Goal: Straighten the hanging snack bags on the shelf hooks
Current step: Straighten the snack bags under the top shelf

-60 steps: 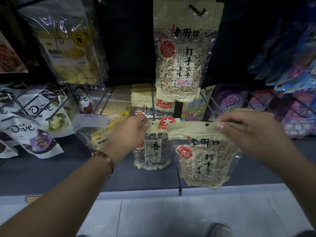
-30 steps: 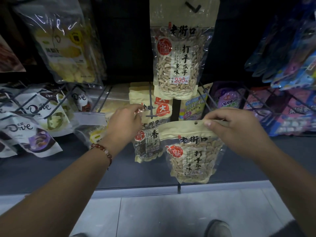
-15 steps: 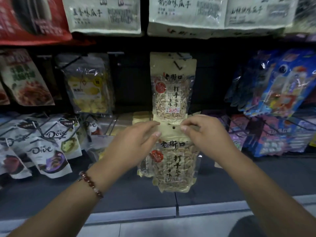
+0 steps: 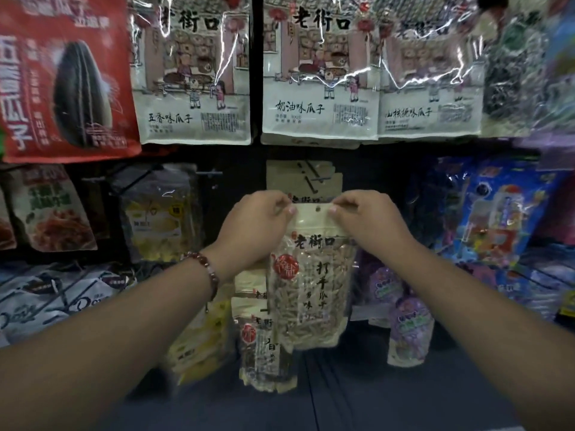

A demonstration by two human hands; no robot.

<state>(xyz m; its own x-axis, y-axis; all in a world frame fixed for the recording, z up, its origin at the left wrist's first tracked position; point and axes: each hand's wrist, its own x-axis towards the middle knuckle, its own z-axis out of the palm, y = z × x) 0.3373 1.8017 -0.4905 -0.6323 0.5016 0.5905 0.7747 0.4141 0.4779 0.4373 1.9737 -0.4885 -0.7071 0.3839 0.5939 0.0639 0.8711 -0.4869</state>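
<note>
A clear-fronted seed bag [image 4: 312,281] with a cream header hangs upright between my hands in the middle of the head view. My left hand [image 4: 256,227] pinches the header's left corner. My right hand [image 4: 365,220] pinches its right corner. The punched hole in the header sits between my thumbs. Just above and behind, a black shelf hook [image 4: 311,181] carries several matching cream bags [image 4: 280,177], whose lower parts the held bag hides.
Large seed bags [image 4: 317,73] hang on the row above, with a red one [image 4: 62,76] at the left. Yellow snack bags [image 4: 161,216] hang left, blue and purple packs [image 4: 497,213] right. More cream bags [image 4: 264,346] and white chocolate packs [image 4: 46,303] lie on lower angled hooks.
Both hands have lifted the seed bag from the lower row up to the middle hook. My left hand left the lower bags and took the header's left corner. The view tilted upward.
</note>
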